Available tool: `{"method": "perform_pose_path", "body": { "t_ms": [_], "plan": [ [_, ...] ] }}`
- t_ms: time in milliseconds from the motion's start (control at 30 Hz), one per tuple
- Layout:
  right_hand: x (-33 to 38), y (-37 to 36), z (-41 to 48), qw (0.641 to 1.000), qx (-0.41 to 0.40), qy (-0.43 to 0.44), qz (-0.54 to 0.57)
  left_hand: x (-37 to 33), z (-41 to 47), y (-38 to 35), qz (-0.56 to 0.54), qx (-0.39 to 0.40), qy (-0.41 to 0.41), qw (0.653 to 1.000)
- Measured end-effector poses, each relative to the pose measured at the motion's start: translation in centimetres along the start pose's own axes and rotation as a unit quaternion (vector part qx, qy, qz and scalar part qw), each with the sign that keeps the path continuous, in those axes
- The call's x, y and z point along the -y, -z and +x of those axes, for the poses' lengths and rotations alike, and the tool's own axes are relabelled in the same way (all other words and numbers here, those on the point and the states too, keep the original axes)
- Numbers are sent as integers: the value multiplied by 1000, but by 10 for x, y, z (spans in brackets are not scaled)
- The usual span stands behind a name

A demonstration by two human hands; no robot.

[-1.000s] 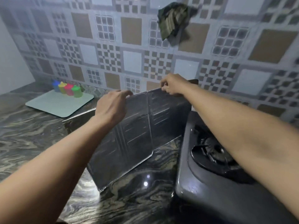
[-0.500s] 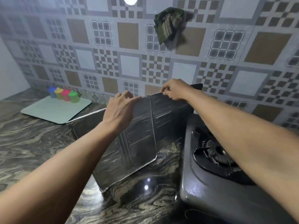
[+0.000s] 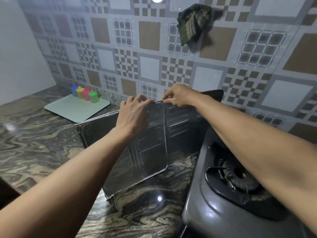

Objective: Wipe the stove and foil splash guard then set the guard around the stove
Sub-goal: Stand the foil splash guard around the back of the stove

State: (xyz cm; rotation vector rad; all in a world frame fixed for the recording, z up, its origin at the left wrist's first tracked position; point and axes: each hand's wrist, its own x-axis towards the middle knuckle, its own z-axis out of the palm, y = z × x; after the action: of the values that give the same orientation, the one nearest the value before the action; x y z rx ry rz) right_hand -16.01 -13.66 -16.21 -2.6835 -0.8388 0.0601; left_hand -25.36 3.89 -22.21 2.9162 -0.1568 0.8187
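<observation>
Guard: the foil splash guard (image 3: 151,152) is standing upright on the table (image 3: 42,148) just left of the stove (image 3: 214,212). Its panels are folding in a zigzag, and the far panel is reaching toward the stove's back left corner.
Left hand: my left hand (image 3: 133,115) is sitting at the guard's top edge left of the stove. Its fingers (image 3: 145,102) are curling over the rim and gripping it beside the centre fold.
Right hand: my right hand (image 3: 180,97) is pinching the same top edge just on the stove side of that fold, fingers (image 3: 167,100) closed narrowly on the foil.
Change: over the last second the left hand has been sliding along the rim toward the stove, so the two hands are now nearly meeting at the fold. The guard's foot is staying on about the same patch of table.
Meaning: I am judging that wiping is finished and I am squaring up the panels. The guard is still beside the stove and not around it, so the placing step is still open.
Stove: its burner (image 3: 238,177) is showing under my right forearm, with nothing standing on it.
Cloth: a dark cloth (image 3: 193,23) is hanging on the tiled wall (image 3: 149,71) above and behind the stove, out of my hands.
Farther left of the stove: a pale tray (image 3: 72,109) is carrying four coloured containers (image 3: 85,93), well apart from the guard.
Risk: I am expecting thin foil to buckle if I am lifting it by one fold only.
</observation>
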Motion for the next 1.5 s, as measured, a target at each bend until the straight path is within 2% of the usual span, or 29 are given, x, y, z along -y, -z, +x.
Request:
{"method": "perform_pose_path", "body": {
  "t_ms": [233, 333, 467, 600, 733, 933, 1100, 1233, 1500],
  "plan": [
    [-5, 1, 5, 1000, -18, 20, -12, -26, 3, 4, 0, 5, 75, 997],
    [-8, 1, 6, 999, -39, 22, -9, -29, -5, 4, 13, -28, 93, 995],
    [-9, -1, 7, 998, -42, 28, -41, -28, -16, 9, -1, -62, 182, 981],
    [1, -3, 6, 996, -35, 52, -56, -34, -23, 21, -59, -52, 279, 957],
    [13, -9, 5, 994, -30, 71, -78, -46, -27, 35, -72, -34, 356, 931],
    [18, -14, 5, 991, -36, 92, -90, -58, -37, 53, -139, 1, 466, 874],
    [13, -18, 0, 992, -54, 98, -64, -57, -40, 63, -201, -24, 488, 849],
    [7, -12, -1, 991, -76, 81, -69, -55, -40, 72, -255, -6, 508, 822],
    [-18, 10, -9, 991, -114, 39, -57, -56, -43, 77, -271, 40, 459, 845]
  ]
}}
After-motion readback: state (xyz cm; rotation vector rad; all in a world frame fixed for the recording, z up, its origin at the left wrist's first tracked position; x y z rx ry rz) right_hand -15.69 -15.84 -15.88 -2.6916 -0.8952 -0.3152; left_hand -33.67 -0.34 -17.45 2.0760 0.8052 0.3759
